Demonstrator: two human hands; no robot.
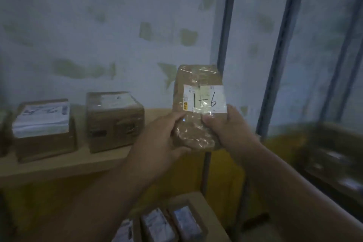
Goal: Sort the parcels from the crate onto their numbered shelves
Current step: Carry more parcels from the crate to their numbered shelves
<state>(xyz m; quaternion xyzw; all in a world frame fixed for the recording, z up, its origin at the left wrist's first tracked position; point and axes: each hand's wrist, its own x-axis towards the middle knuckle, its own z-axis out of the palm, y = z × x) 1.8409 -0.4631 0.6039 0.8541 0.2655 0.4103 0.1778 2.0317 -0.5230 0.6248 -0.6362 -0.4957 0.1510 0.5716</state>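
Note:
A brown taped parcel (196,92) stands upright in front of me, its white label hand-marked "1-6". My left hand (163,135) grips its lower left side. My right hand (225,124) grips its lower right side, thumb on the label's bottom edge. The parcel hovers above the right end of a wooden shelf (78,165). Two boxed parcels sit on that shelf: one with a white label (44,129) at the left, one taped brown box (115,120) in the middle. Below, several parcels (167,224) lie together low in the view.
Blue metal uprights (225,25) of the rack rise just right of the held parcel. A pale patched wall stands behind the shelf. At the far right a dark lower shelf (334,163) holds blurred items. A yellow surface (225,173) shows under the shelf.

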